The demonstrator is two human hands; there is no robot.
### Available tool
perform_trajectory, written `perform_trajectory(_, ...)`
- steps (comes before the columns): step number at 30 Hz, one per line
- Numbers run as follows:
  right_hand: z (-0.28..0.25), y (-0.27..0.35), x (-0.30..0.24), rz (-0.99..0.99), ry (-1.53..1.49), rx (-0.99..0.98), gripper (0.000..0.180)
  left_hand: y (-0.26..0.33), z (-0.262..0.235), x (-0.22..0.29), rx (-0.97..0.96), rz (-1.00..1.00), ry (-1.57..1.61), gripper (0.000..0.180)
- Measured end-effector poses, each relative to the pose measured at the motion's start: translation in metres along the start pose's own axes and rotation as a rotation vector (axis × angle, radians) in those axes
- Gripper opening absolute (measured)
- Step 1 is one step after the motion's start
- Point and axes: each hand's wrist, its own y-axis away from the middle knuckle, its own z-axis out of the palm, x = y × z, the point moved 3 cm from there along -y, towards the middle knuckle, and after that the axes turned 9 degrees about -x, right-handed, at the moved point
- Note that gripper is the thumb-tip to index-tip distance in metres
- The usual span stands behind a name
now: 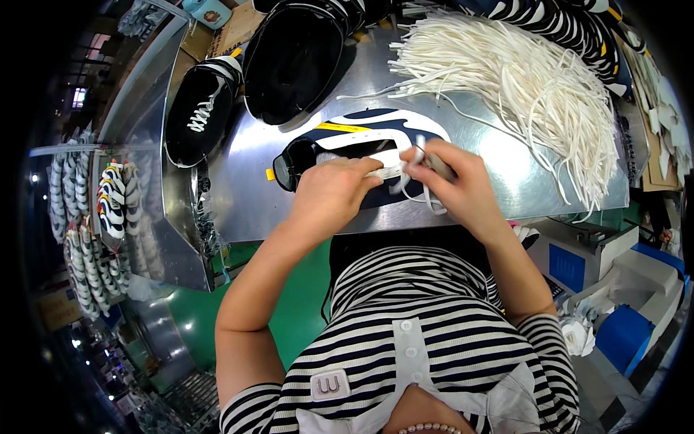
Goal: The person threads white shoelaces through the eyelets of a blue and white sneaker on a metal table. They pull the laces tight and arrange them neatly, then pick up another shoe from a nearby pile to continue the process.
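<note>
A navy and white shoe upper (pixel 390 121) with a yellow stripe lies on the metal table in front of me, its black-lined heel end to the left. My left hand (pixel 331 192) is closed on the upper's near side, fingers and thumb along the white eyelet edge. Just right of it, my right hand (pixel 463 181) pinches a white shoelace (pixel 431 199) over the upper. Part of the lace hangs in a loop below the right fingers. Whether the lace passes through an eyelet is hidden by the fingers.
A large pile of white shoelaces (pixel 499 79) covers the table's back right. Black-lined uppers stand at the back left, one upper (pixel 202 116) with white lacing. More striped uppers (pixel 578 29) are stacked behind the pile. The metal table (pixel 253 210) ends just before my body.
</note>
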Motion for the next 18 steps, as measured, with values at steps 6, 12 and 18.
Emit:
perform_trajectory(6, -0.003, -0.035, 0.019, -0.104, 0.012, 0.058, 0.018, -0.012, -0.012, 0.02, 0.037, 0.039, -0.097, 0.024)
perform_trajectory(12, -0.003, -0.037, 0.031, -0.039, -0.017, 0.17, 0.026, -0.034, 0.002, 0.012, -0.002, -0.136, -0.023, 0.022)
perform_trajectory(18, -0.001, 0.012, 0.032, 0.181, -0.136, -0.018, 0.018, -0.036, 0.013, 0.003, 0.14, -0.115, 0.07, 0.025)
